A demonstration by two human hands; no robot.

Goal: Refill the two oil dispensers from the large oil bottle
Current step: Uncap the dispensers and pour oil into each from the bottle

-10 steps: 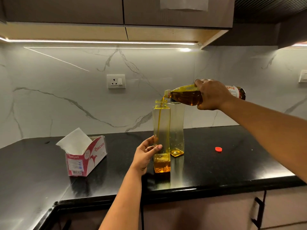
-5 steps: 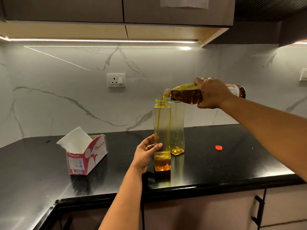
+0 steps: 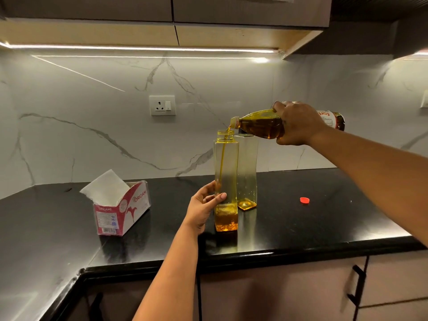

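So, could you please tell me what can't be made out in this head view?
- Large oil bottle: its middle is hidden by the right hand.
- Rear dispenser: its neck is hidden behind the bottle.
- Tissue box: small print too small.
- Right forearm: cut off by the frame edge.

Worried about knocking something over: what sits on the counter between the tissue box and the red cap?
In the head view, the left hand and both dispensers: the near dispenser it grips, and the far dispenser behind.

Golden oil (image 3: 225, 220) glows in the clear yellow-tinted dispenser (image 3: 225, 172); at three o'clock, a red cap (image 3: 304, 200) on the glossy black counter (image 3: 324, 223); nine o'clock, a red-and-white tissue box (image 3: 122, 210); white grey-veined marble wall (image 3: 92, 135).
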